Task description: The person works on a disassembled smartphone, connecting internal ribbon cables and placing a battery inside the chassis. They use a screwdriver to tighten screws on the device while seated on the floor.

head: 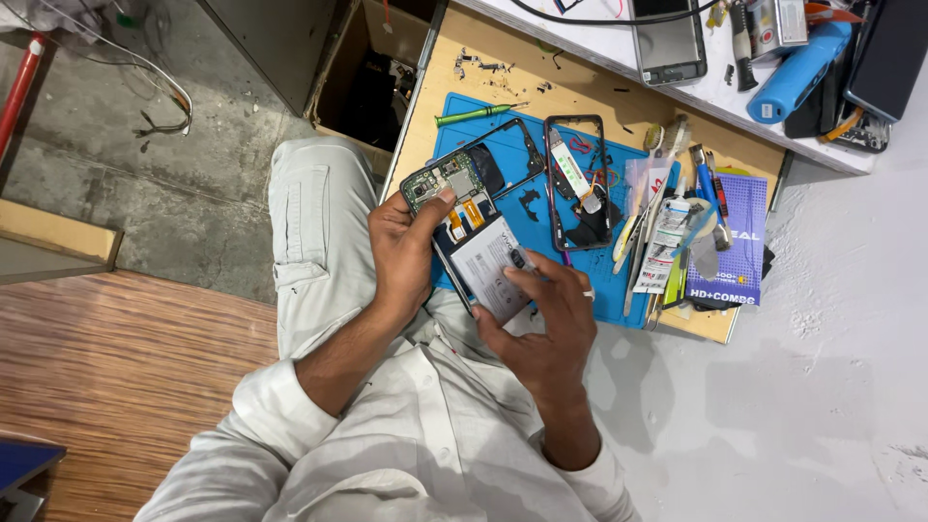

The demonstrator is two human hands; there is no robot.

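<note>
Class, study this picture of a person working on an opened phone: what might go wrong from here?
1. The opened phone is held in the air by the left hand and right hand, partly past the mat's edge; it might slip.
2. Tiny loose parts on the wooden bench could easily get lost.

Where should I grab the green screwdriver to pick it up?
Probably the thick green handle of the screwdriver, coming from above. It lies flat on the wooden board at the blue mat's top edge, thin metal tip pointing right, with bare space around the handle.
</note>
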